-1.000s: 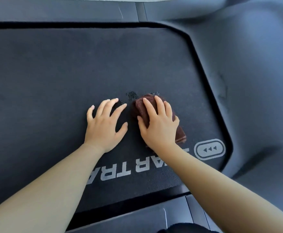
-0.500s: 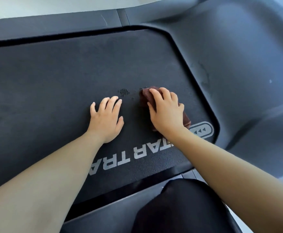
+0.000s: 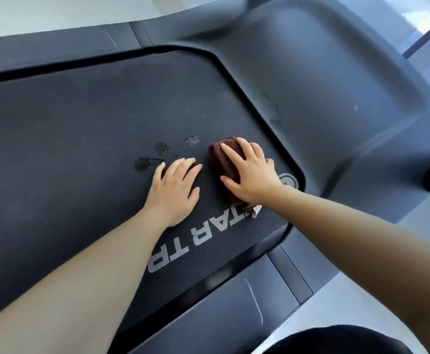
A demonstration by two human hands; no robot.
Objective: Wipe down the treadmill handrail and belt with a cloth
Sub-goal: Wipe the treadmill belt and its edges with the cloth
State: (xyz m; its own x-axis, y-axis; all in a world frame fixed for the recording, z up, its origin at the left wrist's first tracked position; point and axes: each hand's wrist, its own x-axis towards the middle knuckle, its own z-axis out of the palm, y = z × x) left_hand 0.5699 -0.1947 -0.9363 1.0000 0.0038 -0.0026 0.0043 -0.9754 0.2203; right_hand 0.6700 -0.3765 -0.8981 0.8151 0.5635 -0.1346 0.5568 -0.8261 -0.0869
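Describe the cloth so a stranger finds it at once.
On the dark treadmill belt, go to the rounded corner by the grey arrow logo. There the right hand presses on a folded cloth. It is the only brown fabric here; the left hand beside it touches bare belt.

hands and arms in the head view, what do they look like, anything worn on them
The left hand and right hand are bare: no gloves, rings, watch or bracelet. No sleeves show, and the arms are uncovered up to the frame edge. The nails look short and unpainted.
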